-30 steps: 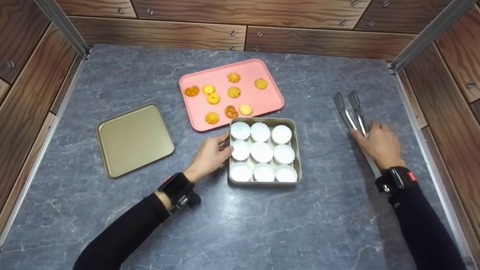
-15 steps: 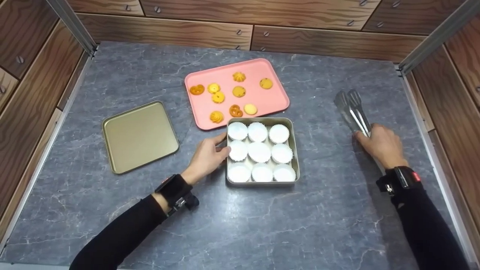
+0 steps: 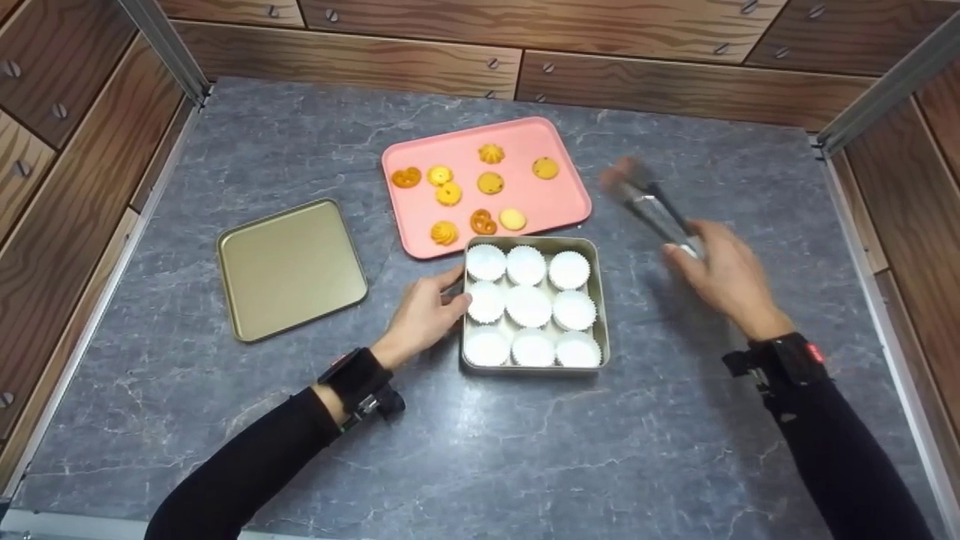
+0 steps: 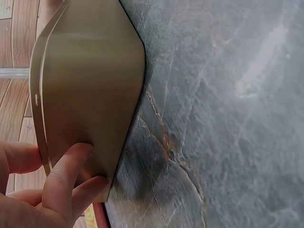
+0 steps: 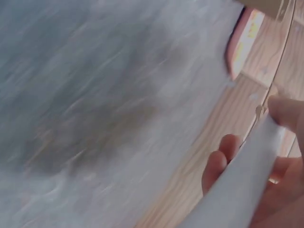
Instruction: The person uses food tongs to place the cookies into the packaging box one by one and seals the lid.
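Observation:
A square metal tin with white paper cups in rows stands mid-table. My left hand holds its left wall, thumb at the rim; in the left wrist view the fingers lie against the tin's outer side. To the right, my right hand grips a pair of metal tongs, whose far ends are blurred and point toward the pink tray. The right wrist view shows a broad tongs arm between thumb and fingers.
Behind the tin, the pink tray bears several cookies, among them a pretzel-shaped one and a round speckled one. A gold square lid lies on the left of the grey marbled table. Wood-patterned walls enclose the table.
My right hand has taken up the tongs from the right side and swung them leftward toward the tray. The left hand keeps its hold on the tin.

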Available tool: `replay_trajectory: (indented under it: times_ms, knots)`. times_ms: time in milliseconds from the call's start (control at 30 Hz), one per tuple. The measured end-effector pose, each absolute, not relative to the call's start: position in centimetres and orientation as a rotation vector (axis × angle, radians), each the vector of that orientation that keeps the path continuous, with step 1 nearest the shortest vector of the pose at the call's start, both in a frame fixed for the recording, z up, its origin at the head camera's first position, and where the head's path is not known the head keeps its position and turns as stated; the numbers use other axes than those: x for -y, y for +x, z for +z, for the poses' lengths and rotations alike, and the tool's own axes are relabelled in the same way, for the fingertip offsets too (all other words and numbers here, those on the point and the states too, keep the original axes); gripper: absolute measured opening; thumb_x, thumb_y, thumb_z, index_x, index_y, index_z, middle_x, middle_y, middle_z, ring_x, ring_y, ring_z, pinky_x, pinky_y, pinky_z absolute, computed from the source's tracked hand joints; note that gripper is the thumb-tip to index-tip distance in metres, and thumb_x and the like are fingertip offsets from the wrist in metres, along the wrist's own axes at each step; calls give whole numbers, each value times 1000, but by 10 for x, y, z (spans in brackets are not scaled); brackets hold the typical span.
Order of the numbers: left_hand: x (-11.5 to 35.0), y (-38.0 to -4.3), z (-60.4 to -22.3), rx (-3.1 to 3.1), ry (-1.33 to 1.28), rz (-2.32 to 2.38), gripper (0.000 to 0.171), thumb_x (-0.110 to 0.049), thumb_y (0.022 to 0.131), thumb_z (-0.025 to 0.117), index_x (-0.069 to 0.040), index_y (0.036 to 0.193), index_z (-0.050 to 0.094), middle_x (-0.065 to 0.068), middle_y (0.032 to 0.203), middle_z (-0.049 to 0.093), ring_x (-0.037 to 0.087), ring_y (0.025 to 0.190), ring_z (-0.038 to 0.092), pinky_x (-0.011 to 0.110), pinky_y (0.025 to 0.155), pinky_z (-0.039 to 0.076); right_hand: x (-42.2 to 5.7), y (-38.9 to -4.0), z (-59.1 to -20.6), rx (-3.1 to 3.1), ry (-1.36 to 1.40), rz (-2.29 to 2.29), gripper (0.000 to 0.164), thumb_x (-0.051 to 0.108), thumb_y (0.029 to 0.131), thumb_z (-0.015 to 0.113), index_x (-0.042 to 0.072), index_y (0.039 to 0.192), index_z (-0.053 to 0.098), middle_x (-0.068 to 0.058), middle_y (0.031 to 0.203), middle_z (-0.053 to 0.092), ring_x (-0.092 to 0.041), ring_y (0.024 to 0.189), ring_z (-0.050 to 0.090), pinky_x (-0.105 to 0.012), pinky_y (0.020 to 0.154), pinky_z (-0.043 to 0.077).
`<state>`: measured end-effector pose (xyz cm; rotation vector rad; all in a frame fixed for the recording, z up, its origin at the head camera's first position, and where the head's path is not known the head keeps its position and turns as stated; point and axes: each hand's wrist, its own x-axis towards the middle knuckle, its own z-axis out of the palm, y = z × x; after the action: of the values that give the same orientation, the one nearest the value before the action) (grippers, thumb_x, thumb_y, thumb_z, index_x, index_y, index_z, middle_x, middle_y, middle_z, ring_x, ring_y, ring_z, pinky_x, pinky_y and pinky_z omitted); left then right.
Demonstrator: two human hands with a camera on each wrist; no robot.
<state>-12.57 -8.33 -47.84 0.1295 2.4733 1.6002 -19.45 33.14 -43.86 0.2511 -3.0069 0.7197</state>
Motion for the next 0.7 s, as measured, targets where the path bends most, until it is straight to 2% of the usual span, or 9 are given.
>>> replay_trajectory:
  times_ms: [67, 167, 267, 367, 467, 567, 633, 700]
  knots:
    - [84, -125, -478, -2498, 132, 1583, 56, -11, 98, 66, 2, 150, 48, 18, 149, 53, 18, 90, 73, 20, 56, 54, -318, -199, -433, 3023, 334, 724, 62, 41, 102, 64, -3, 144, 52, -31, 132, 59, -51, 115, 57, -72, 98, 45]
    - [84, -125, -478, -2514, 142, 1568, 56, -12, 98, 66, 0, 150, 49, 18, 148, 54, 11, 70, 66, 18, 52, 50, -298, -208, -424, 3054, 445, 691, 63, 43, 100, 68, 2, 144, 55, -26, 127, 63, -45, 110, 61, -68, 93, 50]
    - [84, -126, -478, -2503, 148, 1569, 57, -13, 99, 66, -1, 151, 48, 18, 150, 52, 8, 51, 51, 19, 48, 47, -277, -219, -416, 3081, 547, 606, 62, 44, 98, 71, 4, 143, 58, -20, 118, 67, -38, 102, 63, -60, 85, 54]
    - [83, -127, -478, -2499, 149, 1565, 57, -14, 99, 66, -1, 151, 47, 18, 150, 52, 7, 47, 44, 20, 48, 48, -257, -230, -410, 3112, 649, 506, 61, 44, 97, 72, 4, 141, 60, -19, 121, 68, -37, 104, 65, -58, 85, 56]
    - [83, -127, -479, -2511, 150, 1555, 56, -14, 99, 66, 0, 151, 48, 17, 150, 52, 10, 54, 55, 21, 51, 51, -238, -238, -406, 3150, 734, 435, 60, 43, 97, 72, 5, 141, 61, -20, 129, 68, -39, 113, 65, -61, 91, 56]
    - [83, -126, -480, -2519, 154, 1568, 56, -14, 99, 66, 2, 150, 48, 18, 150, 52, 18, 84, 73, 23, 65, 60, -223, -245, -404, 3191, 787, 411, 57, 44, 96, 72, 7, 139, 63, -17, 129, 69, -36, 110, 66, -59, 89, 57]
    - [83, -126, -480, -2514, 154, 1587, 56, -13, 99, 66, 3, 149, 48, 19, 150, 51, 25, 106, 73, 26, 78, 63, -214, -249, -405, 3200, 817, 404, 54, 43, 95, 74, 8, 134, 65, -15, 123, 71, -32, 103, 67, -55, 84, 58]
    - [84, -126, -480, -2508, 149, 1603, 56, -12, 99, 66, 3, 149, 48, 20, 151, 50, 30, 116, 69, 30, 82, 64, -207, -252, -407, 3197, 852, 382, 51, 43, 94, 75, 8, 130, 67, -12, 116, 72, -29, 94, 67, -50, 78, 59]
